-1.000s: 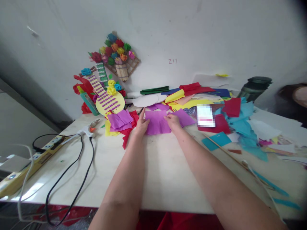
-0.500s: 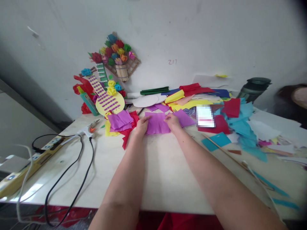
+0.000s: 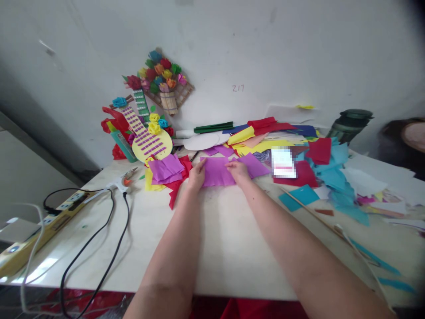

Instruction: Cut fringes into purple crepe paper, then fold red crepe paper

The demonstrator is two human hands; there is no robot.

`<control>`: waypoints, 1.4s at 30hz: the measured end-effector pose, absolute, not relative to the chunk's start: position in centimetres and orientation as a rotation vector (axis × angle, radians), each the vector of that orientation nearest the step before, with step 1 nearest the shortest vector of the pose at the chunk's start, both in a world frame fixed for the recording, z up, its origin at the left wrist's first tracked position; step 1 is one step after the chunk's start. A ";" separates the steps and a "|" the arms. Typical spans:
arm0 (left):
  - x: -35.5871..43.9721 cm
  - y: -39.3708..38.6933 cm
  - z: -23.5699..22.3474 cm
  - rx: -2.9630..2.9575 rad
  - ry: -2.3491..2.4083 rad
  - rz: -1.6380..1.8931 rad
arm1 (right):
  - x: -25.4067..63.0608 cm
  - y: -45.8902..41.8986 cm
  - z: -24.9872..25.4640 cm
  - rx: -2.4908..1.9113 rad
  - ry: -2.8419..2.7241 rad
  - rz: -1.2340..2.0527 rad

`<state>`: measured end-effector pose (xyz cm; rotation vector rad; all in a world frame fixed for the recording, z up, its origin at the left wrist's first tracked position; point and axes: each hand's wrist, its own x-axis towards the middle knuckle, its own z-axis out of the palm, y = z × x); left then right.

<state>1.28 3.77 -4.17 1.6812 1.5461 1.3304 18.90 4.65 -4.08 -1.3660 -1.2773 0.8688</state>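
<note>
A purple sheet of crepe paper is stretched between my two hands, low over the white table. My left hand pinches its left edge, thumb on top. On the other side, my right hand grips the sheet's right part between thumb and fingers. Just behind and right of that hand lies another purple piece. To the left of my hands, folded purple paper rests on red paper and yellow paper.
A glue gun with a black cord and a yellow power strip lie at left. Behind stand a paper guitar and a green bottle. Blue paper, a thin stick and a dark jar are at right.
My right fingers have shifted slightly along the purple sheet, and its surface looks flatter. Both hands keep their hold. The view has tilted a little.
</note>
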 end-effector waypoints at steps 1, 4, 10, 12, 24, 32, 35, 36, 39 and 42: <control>1.3 3.8 -4.2 1.681 1.545 1.334 | 18.9 4.6 -4.0 -1.376 -1.279 0.868; 1.3 3.7 -4.2 1.672 1.541 1.336 | 18.9 4.4 -3.9 -1.407 -1.290 0.861; 1.1 4.2 -4.5 1.621 1.439 1.405 | 18.9 4.4 -3.9 -1.436 -1.318 0.844; 1.1 4.4 -4.7 1.574 1.357 1.448 | 18.9 4.5 -3.9 -1.442 -1.317 0.846; 1.6 3.5 -3.6 1.429 1.326 1.434 | 19.1 4.7 -3.8 -1.530 -1.425 0.678; 1.5 3.1 -3.1 1.419 1.484 1.343 | 19.4 5.0 -4.3 -1.545 -1.637 0.410; 1.4 2.9 -2.9 1.392 1.569 1.310 | 19.4 5.0 -4.5 -1.548 -1.681 0.347; 1.4 2.9 -2.8 1.386 1.595 1.301 | 19.4 4.9 -4.4 -1.560 -1.689 0.335; 1.4 2.7 -2.5 1.373 1.656 1.278 | 19.4 4.6 -4.1 -1.627 -1.692 0.322; 1.4 2.7 -2.6 1.376 1.680 1.270 | 19.5 4.4 -3.9 -1.674 -1.658 0.344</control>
